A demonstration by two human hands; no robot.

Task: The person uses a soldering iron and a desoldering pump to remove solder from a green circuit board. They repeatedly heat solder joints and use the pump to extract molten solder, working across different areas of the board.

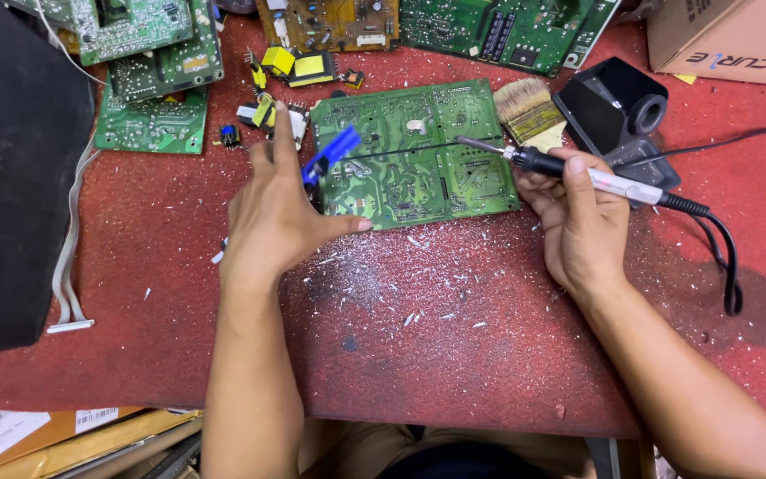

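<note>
On the far left I see a big black box (11,177) with flat white wires (68,257) hanging beside it. Near it lie more green boards (148,89) in a messy pile, and small yellow and black parts (290,66).

My left hand (272,222) rests at the left edge of the green circuit board (418,155). My fingers are spread out flat, so this grip is wide and holds nothing. My thumb presses the near edge of the board. A blue plastic tool (330,153) lies just past my fingers; I cannot tell if I touch it.

The board lies flat in the middle of the red table (436,337). It is thin, hard and shiny, with tiny silver dots. The table top feels rough and has white crumbs all over it.

My right hand (582,226) has a tight grip on the soldering iron (569,168), like a pencil. Its metal tip sits over the board. I think it is best to keep the board still, hold the hot tip steady on one dot, and keep my fingers on the black handle.

Further right are a soft brush (529,111), a black stand (613,102), a black cord (720,239) and a brown box (729,35).
</note>
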